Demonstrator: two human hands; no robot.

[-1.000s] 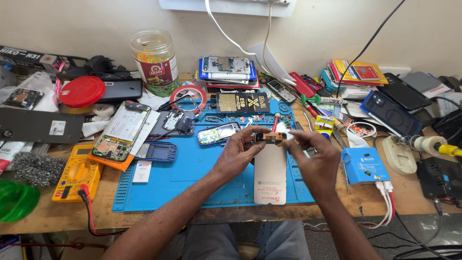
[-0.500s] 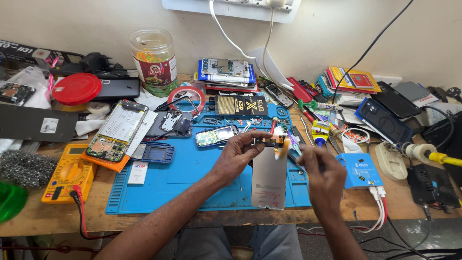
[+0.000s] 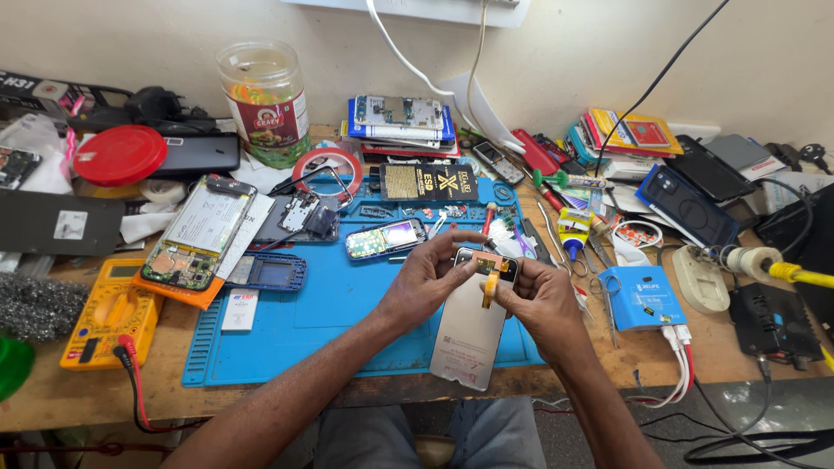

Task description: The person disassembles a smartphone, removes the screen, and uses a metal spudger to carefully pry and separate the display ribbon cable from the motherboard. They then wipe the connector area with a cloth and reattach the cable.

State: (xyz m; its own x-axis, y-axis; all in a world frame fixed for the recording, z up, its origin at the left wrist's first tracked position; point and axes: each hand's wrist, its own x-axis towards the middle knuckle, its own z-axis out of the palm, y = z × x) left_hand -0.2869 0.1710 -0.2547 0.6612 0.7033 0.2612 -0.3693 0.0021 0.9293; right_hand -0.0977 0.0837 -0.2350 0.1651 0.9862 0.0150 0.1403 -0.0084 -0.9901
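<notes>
Covering most of a wooden workbench [image 3: 52,404] set against a plain cream wall [image 3: 130,35], repair clutter lies all around a blue work mat [image 3: 304,326] at the bench's front middle. Clear plastic jar [image 3: 265,100] stands at the back left by the wall, coloured bits inside, contents too small to tell; its red lid [image 3: 119,155] lies apart near the left edge. Yellow multimeter [image 3: 109,313] sits at the front left, opened phone with exposed battery [image 3: 195,230] just beside the mat's left edge. Stack of phone parts [image 3: 400,122] at back centre, dark phones [image 3: 686,204] toward the right edge. Left hand [image 3: 426,278] pinches the top end of a pale phone display panel [image 3: 469,334] over the mat's front right corner; right hand [image 3: 543,300] grips the same top end, fingers at its orange flex strip [image 3: 491,287].
</notes>
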